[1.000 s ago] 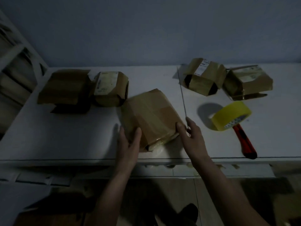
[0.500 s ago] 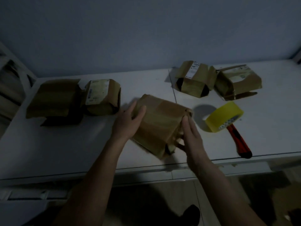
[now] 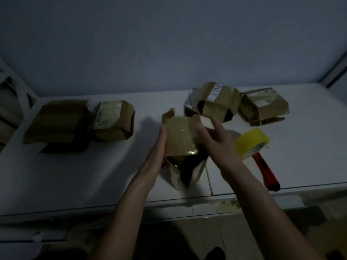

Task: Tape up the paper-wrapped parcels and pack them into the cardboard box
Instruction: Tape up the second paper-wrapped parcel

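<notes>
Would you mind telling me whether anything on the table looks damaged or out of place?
The parcel between both hands has a gaping, untaped near end with loose paper flaps. Crumpled tape scraps lie below the table edge.

a: where does the view sit?
b: on the person's head, above the near edge of the white table (image 3: 75, 177), looking forward and down across it

a: how far does it reach?
b: to the blue-grey wall (image 3: 169, 44) behind the table; the wide lens bends the table's back edge and the side frames inward

a: what lies nearest?
b: both forearms rise from the bottom edge, the left hand (image 3: 159, 147) and right hand (image 3: 214, 139) near the centre, close to the lens; the floor (image 3: 197, 239) shows below the table's front edge

a: any second view to compare?
b: only this one, so nothing is shared
</notes>
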